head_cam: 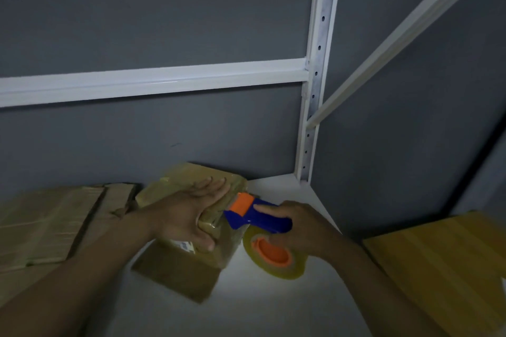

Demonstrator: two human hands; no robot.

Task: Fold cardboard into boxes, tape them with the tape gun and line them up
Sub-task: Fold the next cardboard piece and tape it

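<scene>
1 box under way: a folded cardboard box (175, 273) sits askew on the white shelf (273, 309), close to the grey back wall. Glossy tape shows across its top, so sealing looks partly done.
Left to do: a stack of flat cardboard (46, 224) lies just left of the box, not yet folded. No row of finished boxes is in view, so most of the task probably remains.
Left hand: the left hand (186, 210) lies flat on the box top, fingers (216, 186) straight and spread, pressing down and gripping nothing.
Right hand: the right hand (298, 224) is wrapped round the blue and orange tape gun (260, 217), index finger stretched along its body.
Tape gun: its head meets the box's right edge, and its tape roll (273, 254) sits low beside the box.
</scene>
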